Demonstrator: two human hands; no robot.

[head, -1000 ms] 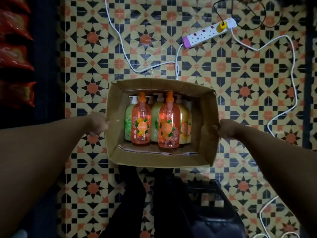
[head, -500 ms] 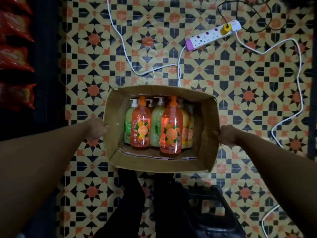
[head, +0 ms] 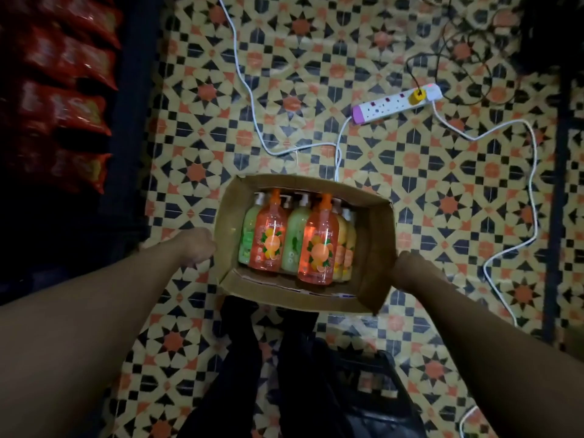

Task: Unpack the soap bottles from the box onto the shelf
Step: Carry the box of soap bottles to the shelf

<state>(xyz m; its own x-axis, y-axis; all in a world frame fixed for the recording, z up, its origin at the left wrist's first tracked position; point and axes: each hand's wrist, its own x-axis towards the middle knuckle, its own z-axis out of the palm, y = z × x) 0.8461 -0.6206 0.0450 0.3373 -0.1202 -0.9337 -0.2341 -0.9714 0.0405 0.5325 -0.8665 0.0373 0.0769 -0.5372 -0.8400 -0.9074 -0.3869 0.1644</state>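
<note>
An open cardboard box (head: 374,235) hangs above the patterned floor, carried between both hands. Inside stand several pump soap bottles: two orange ones (head: 268,238) (head: 317,248) in front, green ones (head: 295,240) behind, and yellow ones (head: 346,251) at the right. My left hand (head: 192,245) grips the box's left wall from outside. My right hand (head: 410,271) grips the right wall near the front corner. The fingers of both hands are hidden behind the cardboard.
A white power strip (head: 396,104) lies on the floor at the back right, its white cables (head: 249,99) trailing across the tiles. A dark shelf with red snack bags (head: 66,90) stands at the left. My dark trouser legs (head: 240,374) are below the box.
The box and both hands have shifted toward the right and slightly down in view. The view has turned, so the power strip now sits lower. Both hands keep their hold.
</note>
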